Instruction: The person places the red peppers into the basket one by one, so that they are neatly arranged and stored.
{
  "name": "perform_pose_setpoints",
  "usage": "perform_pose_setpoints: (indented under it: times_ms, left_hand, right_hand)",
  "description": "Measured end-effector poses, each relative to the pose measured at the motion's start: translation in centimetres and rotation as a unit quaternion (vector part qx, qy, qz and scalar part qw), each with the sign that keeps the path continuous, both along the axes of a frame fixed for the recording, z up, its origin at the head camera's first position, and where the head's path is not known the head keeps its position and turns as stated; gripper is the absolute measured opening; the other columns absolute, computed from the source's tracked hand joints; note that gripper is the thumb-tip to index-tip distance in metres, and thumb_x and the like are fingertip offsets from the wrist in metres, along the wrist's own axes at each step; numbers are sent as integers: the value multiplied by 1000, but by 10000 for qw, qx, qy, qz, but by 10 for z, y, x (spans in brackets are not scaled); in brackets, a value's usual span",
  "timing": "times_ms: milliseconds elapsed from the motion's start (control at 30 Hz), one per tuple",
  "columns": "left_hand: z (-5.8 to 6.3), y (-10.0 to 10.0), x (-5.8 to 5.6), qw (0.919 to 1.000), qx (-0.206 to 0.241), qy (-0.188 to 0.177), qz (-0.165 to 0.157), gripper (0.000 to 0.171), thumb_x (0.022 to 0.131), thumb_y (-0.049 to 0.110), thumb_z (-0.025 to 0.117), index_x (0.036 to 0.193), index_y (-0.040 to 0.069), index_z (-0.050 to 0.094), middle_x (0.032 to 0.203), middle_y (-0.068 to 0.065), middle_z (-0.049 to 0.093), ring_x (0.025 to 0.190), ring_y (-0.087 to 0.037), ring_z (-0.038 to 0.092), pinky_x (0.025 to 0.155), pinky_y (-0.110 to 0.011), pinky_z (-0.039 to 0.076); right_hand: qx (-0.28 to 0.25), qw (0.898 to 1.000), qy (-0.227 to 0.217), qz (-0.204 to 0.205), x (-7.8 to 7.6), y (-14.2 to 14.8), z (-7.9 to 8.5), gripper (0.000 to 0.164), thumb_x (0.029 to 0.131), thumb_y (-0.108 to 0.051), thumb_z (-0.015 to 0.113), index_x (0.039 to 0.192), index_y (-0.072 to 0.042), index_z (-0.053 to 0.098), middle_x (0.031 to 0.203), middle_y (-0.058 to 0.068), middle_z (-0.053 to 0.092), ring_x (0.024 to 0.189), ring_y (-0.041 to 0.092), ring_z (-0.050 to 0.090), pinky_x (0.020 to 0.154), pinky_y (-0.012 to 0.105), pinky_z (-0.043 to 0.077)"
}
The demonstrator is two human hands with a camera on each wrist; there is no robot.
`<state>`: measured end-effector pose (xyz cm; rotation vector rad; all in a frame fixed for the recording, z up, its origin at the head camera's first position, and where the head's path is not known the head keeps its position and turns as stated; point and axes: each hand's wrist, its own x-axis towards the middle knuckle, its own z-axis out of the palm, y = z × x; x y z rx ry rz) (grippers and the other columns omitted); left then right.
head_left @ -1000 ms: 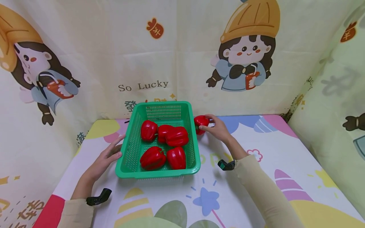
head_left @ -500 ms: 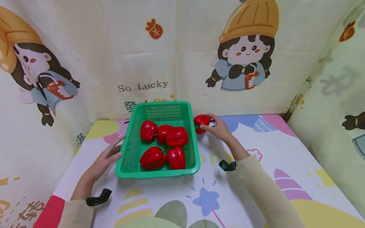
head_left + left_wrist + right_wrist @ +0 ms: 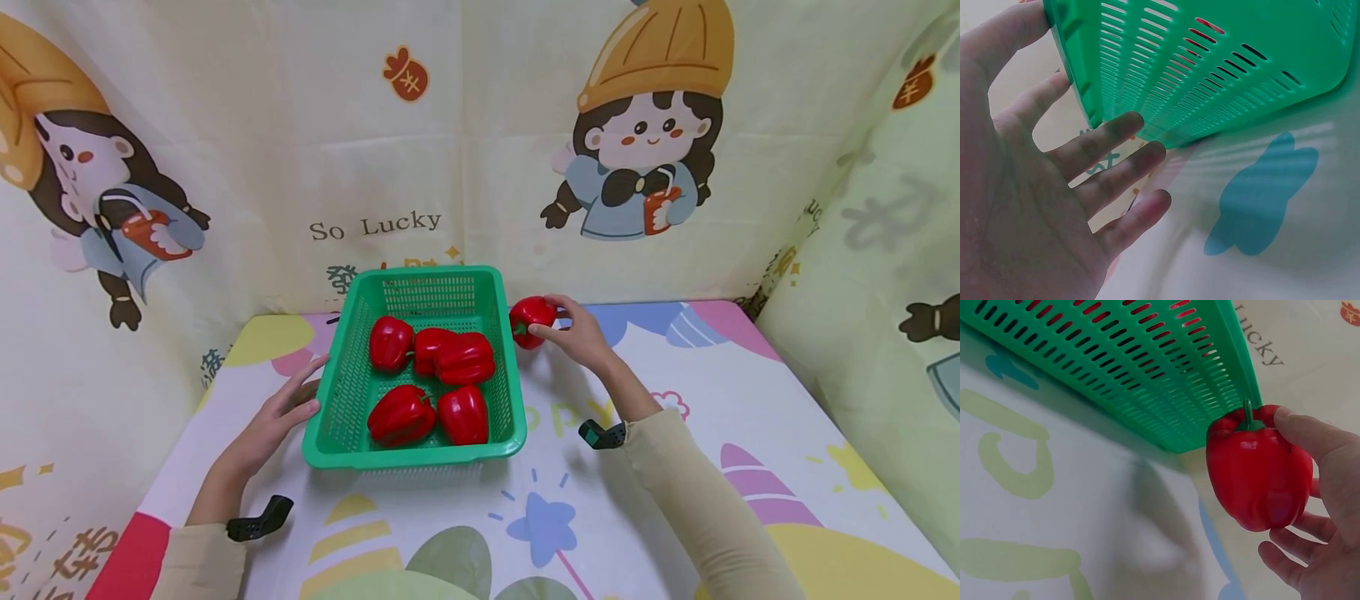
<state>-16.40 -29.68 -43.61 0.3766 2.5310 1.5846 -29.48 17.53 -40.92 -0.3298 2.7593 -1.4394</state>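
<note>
A green plastic basket (image 3: pixel 416 457) with slotted walls stands in the middle of the head view, with several red bell peppers (image 3: pixel 401 415) lying in it. My right hand (image 3: pixel 581 335) grips another red bell pepper (image 3: pixel 1259 472) just outside the basket's right wall, thumb near its green stem. In the right wrist view that pepper hangs above the tabletop, its shadow below. At the left wall, my left hand (image 3: pixel 279 421) touches the basket's rim with thumb and a fingertip. The other fingers (image 3: pixel 1125 222) are spread and relaxed below the rim in the left wrist view.
A patterned cloth covers the table (image 3: pixel 600 517). Printed fabric walls (image 3: pixel 495 167) rise behind it and at both sides. A black wrist camera (image 3: pixel 261 518) sits on the left wrist and another camera (image 3: pixel 602 435) on the right.
My right hand has lifted slightly with the bell pepper, which rises a little beside the basket. The left hand and the basket have stayed put.
</note>
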Motion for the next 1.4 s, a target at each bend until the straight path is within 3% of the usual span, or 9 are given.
perform_pose_setpoints:
  times_ms: [267,533,600,767,1033,1100,1267,1400]
  left_hand:
    - [2,0,-1,10000,-77,32,12,64,99,27,44,155,35,13,159,-18,24,142,-50,22,100,-78,24]
    - [2,-1,-3,10000,-38,43,-7,62,101,26,42,155,33,15,157,-20,26,141,-49,24,100,-78,25]
    - [2,-1,-3,10000,-20,54,-19,61,101,25,42,155,33,15,157,-19,27,141,-43,28,101,-78,25]
    - [1,-2,-4,10000,22,88,-36,60,101,24,42,155,32,17,156,-19,29,137,-14,37,101,-77,25]
    - [0,-2,-3,9999,53,77,-49,60,102,24,41,155,32,16,156,-20,29,131,0,37,101,-77,25]
    - [0,-2,-3,10000,52,64,-45,60,102,24,41,155,32,16,156,-20,29,133,-4,37,101,-77,25]
    - [1,-2,-3,10000,30,49,-30,60,102,24,41,155,32,16,156,-20,29,139,-28,35,101,-77,26]
    - [1,-2,-3,10000,30,75,-31,60,102,24,41,156,30,16,156,-20,28,139,-27,36,101,-77,27]
  right_hand:
    - [-125,9999,31,-97,-3,1,0,70,84,-41,72,144,-22,42,138,8,50,123,35,50,85,45,57]
    - [-220,9995,175,-144,-2,0,2,70,85,-39,72,145,-19,42,140,8,49,126,28,47,94,46,53]
    - [-262,9993,194,-171,-1,0,4,70,85,-38,72,145,-18,42,140,9,48,126,29,46,95,47,53]
    - [-300,9991,183,-231,1,0,7,70,85,-37,72,145,-17,41,141,10,48,127,30,46,97,48,52]
    - [-372,9985,274,-297,1,2,7,70,84,-37,73,144,-18,42,142,8,47,127,29,46,96,48,52]
    - [-385,9983,292,-314,1,2,7,70,84,-37,73,144,-18,42,142,8,47,126,28,47,95,47,52]
    - [-457,9979,327,-324,1,3,10,71,82,-38,75,143,-20,43,142,6,47,126,28,47,95,47,52]
    - [-505,9975,373,-310,3,2,14,73,81,-37,77,143,-20,43,142,6,47,126,28,47,95,47,53]
